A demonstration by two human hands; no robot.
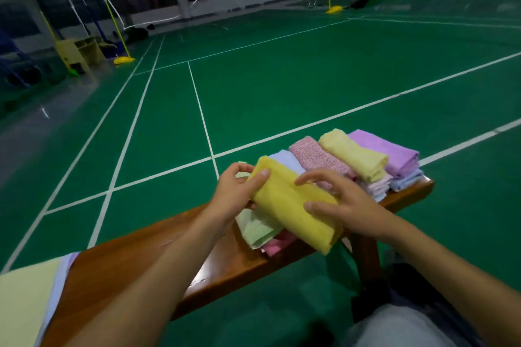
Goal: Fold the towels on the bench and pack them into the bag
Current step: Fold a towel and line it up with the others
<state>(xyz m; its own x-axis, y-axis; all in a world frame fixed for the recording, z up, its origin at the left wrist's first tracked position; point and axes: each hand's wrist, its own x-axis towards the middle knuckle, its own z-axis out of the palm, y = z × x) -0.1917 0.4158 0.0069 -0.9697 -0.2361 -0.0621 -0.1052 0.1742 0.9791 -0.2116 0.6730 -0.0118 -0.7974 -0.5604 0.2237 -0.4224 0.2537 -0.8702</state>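
While the left hand (pixel 235 194) curls its grip round the far end of a folded yellow towel (pixel 296 205), thumb on top, the right hand (pixel 346 203) lies on the near end with fingers spread and relaxed, pinching nothing. That towel sits on a pale green towel (pixel 256 229) and a pink towel (pixel 277 244) on the wooden table (pixel 158 256). Beyond, folded towels are heaped: a speckled pink towel (pixel 318 158), a pale yellow towel (pixel 355 155) and a purple towel (pixel 389 151). Flat pale cloths (pixel 28 298) cover the table's left end. Green court floor (pixel 282 79) lies all around
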